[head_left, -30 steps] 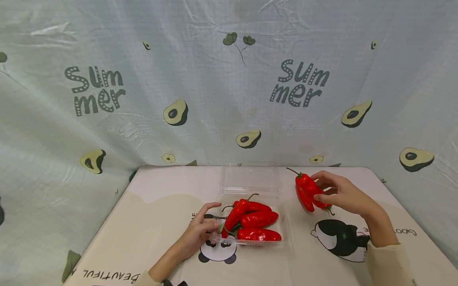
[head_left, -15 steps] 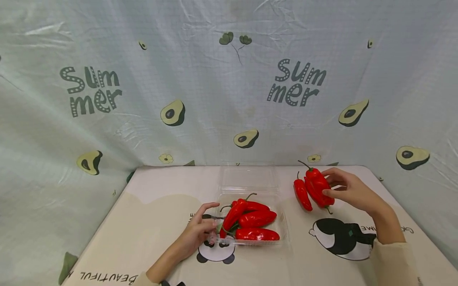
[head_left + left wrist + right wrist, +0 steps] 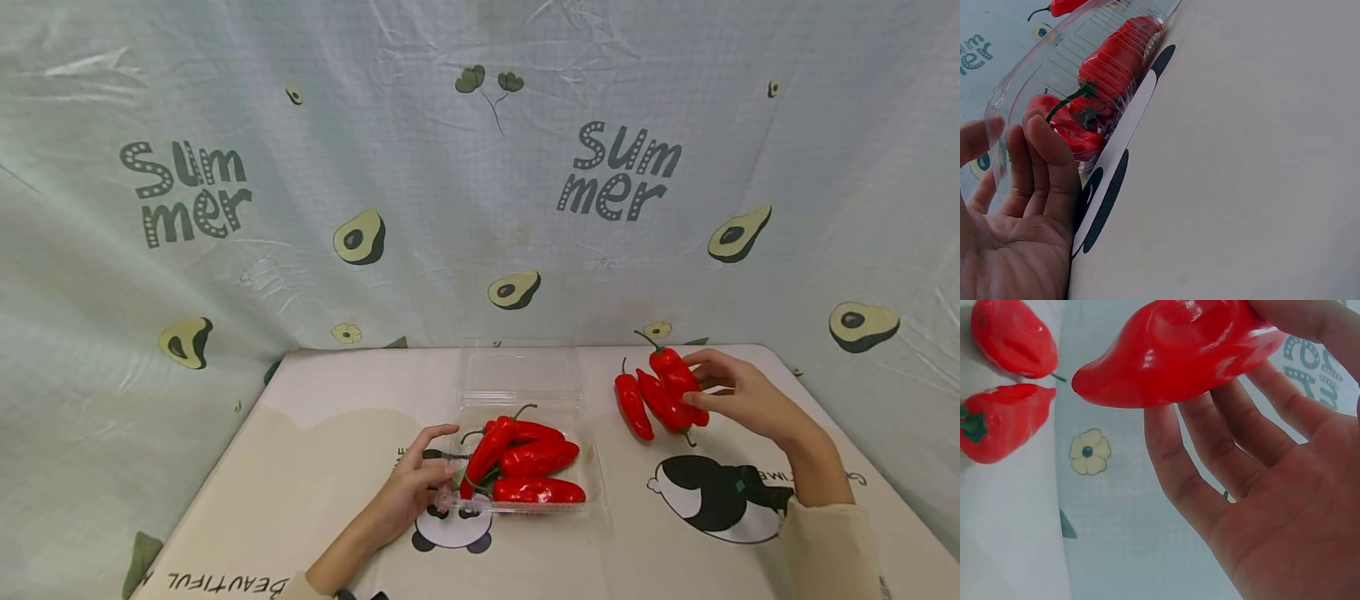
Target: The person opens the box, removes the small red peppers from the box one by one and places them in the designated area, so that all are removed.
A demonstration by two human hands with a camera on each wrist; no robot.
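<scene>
In the one second since the first head view, our right hand (image 3: pixel 731 400) has moved farther to the right, and the held pepper (image 3: pixel 670 367) has gone with it. At that time this pepper covered much of the two loose peppers; now the slim pepper (image 3: pixel 634 407) at the left shows whole, and the middle pepper (image 3: pixel 660 402) is only partly overlapped by the held one. Our right thumb and fingers pinch the held pepper, whose stem points away from us; we cannot tell whether it touches the table.

Our left hand (image 3: pixel 416 487) has stayed at the left side of the clear plastic box (image 3: pixel 599 471). Its fingers are bent beside the wall, but we cannot tell if they grip it. Our two hands are well apart. Four red peppers (image 3: pixel 538 459) lie inside the box, one of them slanting across the left ends of others, and the lid (image 3: pixel 521 371) is open toward the far side.

The table (image 3: pixel 330 467) has a cream cover, paler at the far end, with a panda print (image 3: pixel 452 529) by the box, a black-and-white animal print (image 3: pixel 712 500) at the right, and upside-down lettering. Behind the table hangs a pale, wrinkled curtain (image 3: pixel 420 167), printed with avocados, small flowers and the word "summer" twice.
</scene>
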